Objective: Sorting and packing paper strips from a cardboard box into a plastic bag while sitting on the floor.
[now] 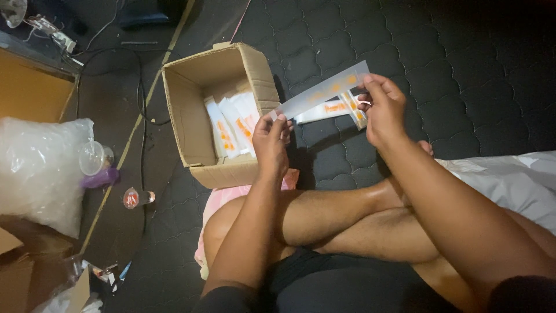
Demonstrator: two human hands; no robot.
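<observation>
I sit cross-legged on a dark quilted mattress [463, 69]. Both hands hold one long flat white carton strip with orange print [324, 91]. My left hand [271, 142] pinches its lower left end. My right hand [383, 107] grips the upper right end, along with a second similar flat piece [324, 110] tucked beneath. Just left of my left hand stands an open cardboard box [191, 116] with several white and orange flat packs [231, 124] upright inside.
A clear plastic bag of small items [40, 168] lies at far left, with a plastic cup [92, 157] and a small bottle [136, 198] beside it. Cables run across the floor at top left. A pink cloth [217, 200] and a white sheet [509, 179] flank my legs.
</observation>
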